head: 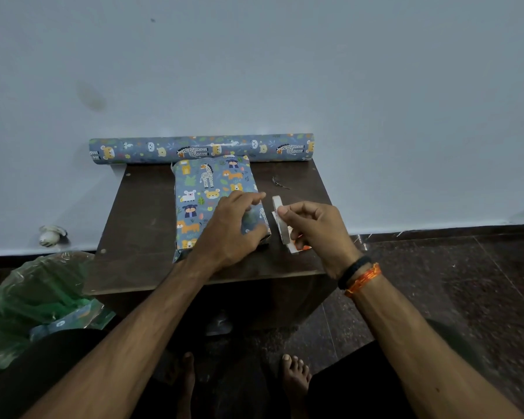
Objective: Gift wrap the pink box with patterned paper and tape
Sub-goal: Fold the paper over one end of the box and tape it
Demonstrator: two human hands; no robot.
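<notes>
Box (208, 204) wrapped in animal-print paper lies flat on the dark worktop (139, 225), its long side running away from the person, its far end just in front of the roll (201, 149). No pink shows anywhere on it. The roll of the same paper lies crosswise at the back edge of the worktop, against the wall, its left end overhanging the edge.

The left hand (229, 229) rests on the near right part of the box, palm down, fingers (253, 197) loosely bent and pointing toward the right edge; they press on the paper and are not curled round anything.

The right hand (313, 229) is just beside the box on its right, touching the tape (280, 220). The tape stands on edge, just right of the box, and thumb and forefinger pinch its upper rim (the other fingers are curled behind it). Under the tape a small white and orange piece (300, 247) shows; what it is cannot be told. The right wrist wears a black band (354, 272) and an orange thread (364, 279).

A crumpled clear bag (28, 300) lies on the floor to the left of the worktop, with a scrap of the patterned paper in it. Bare feet (295, 373) show below.
</notes>
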